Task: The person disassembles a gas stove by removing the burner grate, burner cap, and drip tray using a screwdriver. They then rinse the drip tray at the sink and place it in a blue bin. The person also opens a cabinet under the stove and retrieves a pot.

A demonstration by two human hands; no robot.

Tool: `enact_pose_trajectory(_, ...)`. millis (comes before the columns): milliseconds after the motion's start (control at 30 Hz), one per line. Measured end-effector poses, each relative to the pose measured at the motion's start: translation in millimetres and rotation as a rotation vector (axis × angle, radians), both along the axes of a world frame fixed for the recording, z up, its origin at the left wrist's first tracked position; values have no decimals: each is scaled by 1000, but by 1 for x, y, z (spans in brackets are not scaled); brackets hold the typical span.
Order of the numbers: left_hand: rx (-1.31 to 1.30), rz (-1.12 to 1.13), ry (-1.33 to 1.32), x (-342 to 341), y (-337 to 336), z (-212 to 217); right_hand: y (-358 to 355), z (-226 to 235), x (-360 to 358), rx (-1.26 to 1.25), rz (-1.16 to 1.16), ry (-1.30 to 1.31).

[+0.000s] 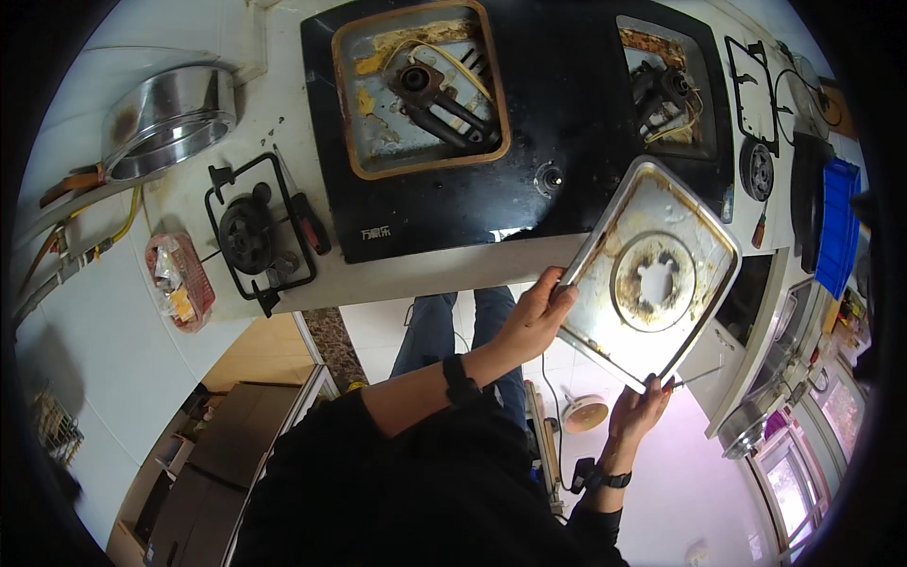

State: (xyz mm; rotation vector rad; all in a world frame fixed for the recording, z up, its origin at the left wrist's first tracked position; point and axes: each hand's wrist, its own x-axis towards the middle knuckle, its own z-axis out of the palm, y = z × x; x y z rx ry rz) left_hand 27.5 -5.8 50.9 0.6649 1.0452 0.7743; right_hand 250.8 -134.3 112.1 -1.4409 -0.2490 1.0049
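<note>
Between my two hands is a square metal drip tray [619,326] from the gas stove, stained brown and yellow, with a round raised ring and a cut-out in its middle. My left hand [540,314] grips its left edge, thumb on top. At the bottom corner my right hand [638,411] is closed on the rim. A thin metal shaft [697,377] juts out beside the right fingers; its handle is mostly hidden. Behind the tray lies the black gas stove [557,104], its left burner [435,99] and right burner [661,90] exposed in greasy wells.
Left on the counter are a pot support with a burner cap [248,236], a red-handled screwdriver [310,223], a red basket [194,293] and a steel pot [170,118]. On the right are another pot support [746,90], a burner cap [756,170] and a blue bin [837,230].
</note>
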Motion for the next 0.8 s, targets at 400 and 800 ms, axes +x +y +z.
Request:
enact_pose_trajectory(400, 40, 21, 82, 53, -59, -33, -79, -26, 27, -205, -205, -105)
enact_pose_trajectory(800, -99, 148, 225, 79, -94, -25, -93, -58, 92, -72, 16, 29)
